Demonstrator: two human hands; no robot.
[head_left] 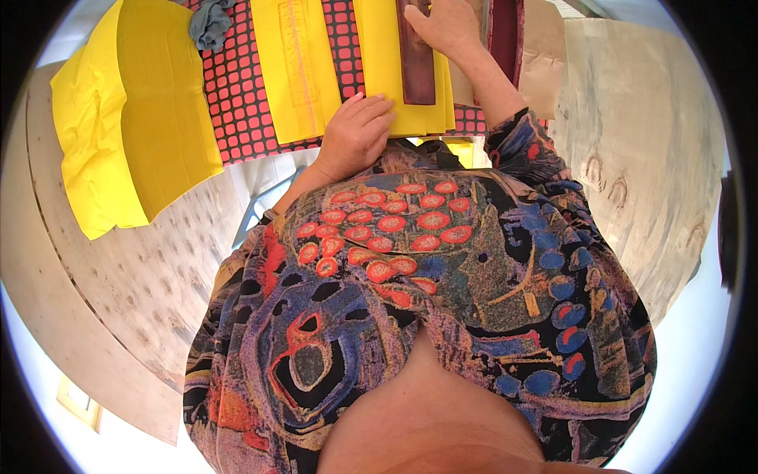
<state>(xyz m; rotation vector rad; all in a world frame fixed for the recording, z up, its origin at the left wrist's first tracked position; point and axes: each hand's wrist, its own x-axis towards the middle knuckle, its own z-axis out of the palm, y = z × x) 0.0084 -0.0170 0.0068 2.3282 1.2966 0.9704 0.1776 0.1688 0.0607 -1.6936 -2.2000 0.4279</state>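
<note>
A stack of yellow paper sheets (pixel 379 63) lies at the table's near edge. On it rests a long, flat, dark red printing block (pixel 418 75), its far end cut off by the picture's top. My right hand (pixel 452 30) grips the block, thumb on its left side; some fingertips are out of view. My left hand (pixel 357 133) lies on the stack's near left corner, fingers stretched and close together, holding nothing. Left of the stack is a yellow sheet (pixel 272 79) with a faint red stamped pattern.
A red-and-black checked cloth (pixel 241 103) covers the table. A dark red-stained tray (pixel 505 43) stands right of the stack, beside brown paper (pixel 543 55). A grey rag (pixel 211 25) lies at the far left. Larger yellow sheets (pixel 150 103) hang over the left edge.
</note>
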